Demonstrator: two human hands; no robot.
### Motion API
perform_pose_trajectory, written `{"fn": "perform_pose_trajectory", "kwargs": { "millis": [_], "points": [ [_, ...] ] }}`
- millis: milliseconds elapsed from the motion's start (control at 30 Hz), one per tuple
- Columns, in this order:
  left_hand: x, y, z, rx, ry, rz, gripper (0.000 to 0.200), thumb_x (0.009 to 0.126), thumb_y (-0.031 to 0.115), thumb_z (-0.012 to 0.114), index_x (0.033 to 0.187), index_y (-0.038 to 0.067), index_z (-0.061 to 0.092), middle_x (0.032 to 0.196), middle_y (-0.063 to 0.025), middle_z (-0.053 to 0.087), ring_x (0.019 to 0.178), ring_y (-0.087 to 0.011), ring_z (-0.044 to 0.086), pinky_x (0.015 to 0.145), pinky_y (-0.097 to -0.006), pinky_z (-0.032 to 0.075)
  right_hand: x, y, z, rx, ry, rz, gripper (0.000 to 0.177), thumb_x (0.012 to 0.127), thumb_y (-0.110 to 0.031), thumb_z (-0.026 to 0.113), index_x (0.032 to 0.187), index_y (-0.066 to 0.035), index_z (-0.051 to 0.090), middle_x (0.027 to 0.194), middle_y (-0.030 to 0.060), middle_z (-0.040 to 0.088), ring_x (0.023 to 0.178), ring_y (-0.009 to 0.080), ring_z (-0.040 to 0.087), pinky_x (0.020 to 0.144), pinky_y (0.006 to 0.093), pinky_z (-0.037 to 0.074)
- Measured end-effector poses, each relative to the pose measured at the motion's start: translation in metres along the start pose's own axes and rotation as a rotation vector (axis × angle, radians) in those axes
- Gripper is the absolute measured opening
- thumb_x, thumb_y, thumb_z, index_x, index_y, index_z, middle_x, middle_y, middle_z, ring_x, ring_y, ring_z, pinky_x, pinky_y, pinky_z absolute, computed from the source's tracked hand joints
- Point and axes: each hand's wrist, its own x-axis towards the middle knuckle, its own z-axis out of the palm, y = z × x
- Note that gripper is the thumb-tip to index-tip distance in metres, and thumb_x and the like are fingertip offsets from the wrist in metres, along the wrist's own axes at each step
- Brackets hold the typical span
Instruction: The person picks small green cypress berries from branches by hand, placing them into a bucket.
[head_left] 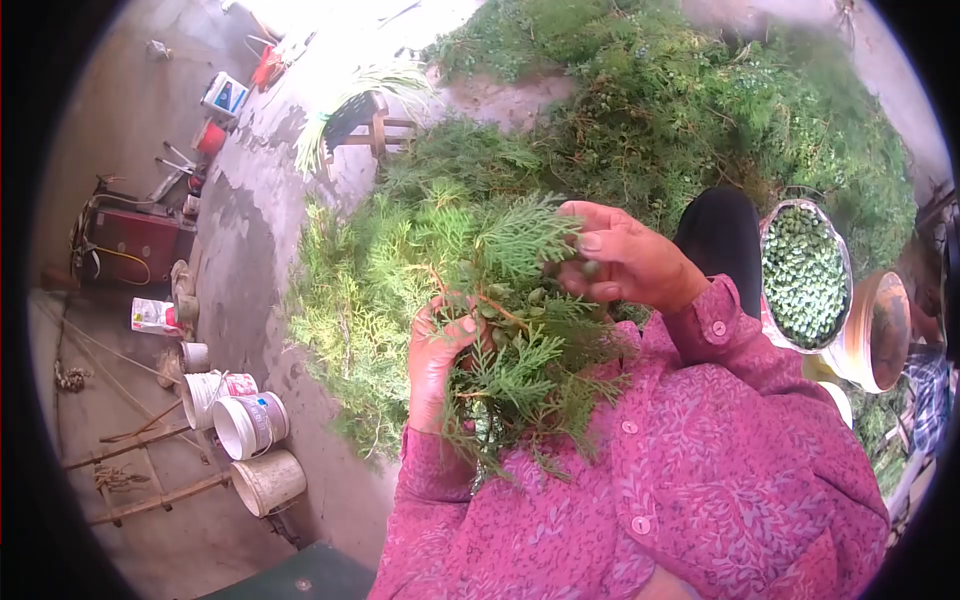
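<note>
Left hand [438, 352] holds branch [525, 375], right hand [640, 258] at its edge

Pale buckets [240, 430]: far left of the branch, well apart. Foliage heap [350, 290]: just left of and beyond it. Left grip: thumb and fingers pinching the branch, likely to steady it and leave the other hand free. Branch itself: between both hands. Right grip: fingers curled near a small green cone [590, 269]; can't tell if pinched. Bowl [776, 334] of green cones [805, 272]: right of the branch, probably for easy reach.
</note>
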Motion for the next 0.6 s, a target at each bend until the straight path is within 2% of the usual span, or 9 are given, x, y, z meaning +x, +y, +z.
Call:
{"fn": "perform_pose_trajectory", "kwargs": {
  "millis": [33,133,167,233,267,300,367,500,600],
  "points": [
    [0.002,-0.001,-0.001,0.011,0.016,-0.050,0.038,0.068,0.007,0.073,0.100,0.002,0.052,0.080,-0.0045,0.061,0.065,-0.0104,0.057,0.057,-0.0217,0.046,0.002,-0.002,-0.001,0.000,0.001,-0.002,0.016,0.084,-0.013,0.055,0.097,-0.005,0.052,0.066,0.0001,0.055,0.054,0.0052,0.048,0.043,0.0183,0.033],
    [0.006,-0.004,0.006,0.116,0.084,0.002,0.033,0.070,0.006,0.071,0.098,0.002,0.054,0.077,-0.0052,0.061,0.060,-0.0100,0.057,0.051,-0.0211,0.045,0.007,-0.006,0.009,-0.642,-0.102,-0.142,0.011,0.083,-0.010,0.056,0.091,-0.002,0.058,0.069,0.0020,0.058,0.056,0.0074,0.049,0.047,0.0206,0.036],
    [0.007,-0.002,0.007,0.115,0.084,0.004,0.033,0.070,0.006,0.071,0.098,0.002,0.054,0.077,-0.0052,0.061,0.060,-0.0100,0.057,0.051,-0.0211,0.045,0.011,-0.006,0.013,-0.644,-0.104,-0.143,0.011,0.083,-0.010,0.056,0.091,-0.002,0.058,0.069,0.0020,0.058,0.056,0.0074,0.049,0.047,0.0206,0.036],
    [0.006,0.004,0.009,0.105,-0.076,-0.073,0.027,0.071,0.006,0.069,0.093,0.001,0.056,0.070,-0.0051,0.060,0.053,-0.0099,0.055,0.044,-0.0200,0.042,0.017,-0.004,0.020,-1.122,-0.184,-0.592,0.014,0.082,-0.009,0.056,0.094,-0.003,0.057,0.070,0.0022,0.057,0.058,0.0124,0.052,0.053,0.0239,0.040],
    [0.002,0.008,0.019,0.113,-0.034,-0.070,0.022,0.072,0.007,0.068,0.090,0.002,0.057,0.064,-0.0043,0.059,0.048,-0.0098,0.054,0.040,-0.0191,0.038,0.020,-0.003,0.020,-1.253,-0.157,-0.537,0.022,0.080,-0.008,0.056,0.101,-0.005,0.057,0.079,0.0070,0.060,0.067,0.0197,0.059,0.060,0.0294,0.044],
    [0.002,0.008,0.018,0.113,-0.034,-0.070,0.022,0.072,0.007,0.068,0.090,0.002,0.057,0.064,-0.0043,0.059,0.048,-0.0098,0.054,0.040,-0.0191,0.038,0.022,-0.004,0.020,-1.252,-0.157,-0.538,0.022,0.080,-0.008,0.056,0.101,-0.005,0.057,0.079,0.0070,0.060,0.067,0.0197,0.059,0.060,0.0294,0.044],
    [0.002,0.008,0.016,0.125,-0.139,-0.073,0.022,0.071,0.007,0.068,0.089,0.002,0.057,0.064,-0.0037,0.058,0.049,-0.0101,0.054,0.039,-0.0191,0.037,0.024,-0.006,0.022,-1.404,-0.257,-0.467,0.029,0.076,-0.007,0.056,0.105,-0.008,0.057,0.093,0.0095,0.061,0.080,0.0251,0.060,0.068,0.0315,0.046],
    [-0.001,0.016,0.023,0.151,-0.095,-0.111,0.021,0.070,0.008,0.068,0.087,0.002,0.057,0.064,-0.0034,0.057,0.049,-0.0105,0.055,0.040,-0.0193,0.037,0.023,-0.008,0.027,-1.435,-0.289,-0.400,0.031,0.074,-0.007,0.056,0.105,-0.010,0.056,0.100,0.0086,0.060,0.088,0.0250,0.060,0.075,0.0329,0.047],
    [0.004,0.010,0.015,0.175,-0.102,-0.097,0.022,0.070,0.008,0.069,0.086,0.003,0.056,0.064,-0.0033,0.057,0.050,-0.0110,0.055,0.041,-0.0199,0.039,0.019,-0.006,0.029,-1.414,-0.203,-0.299,0.029,0.075,-0.011,0.058,0.104,-0.010,0.057,0.101,0.0075,0.060,0.090,0.0253,0.059,0.077,0.0318,0.046]
  ]
}}
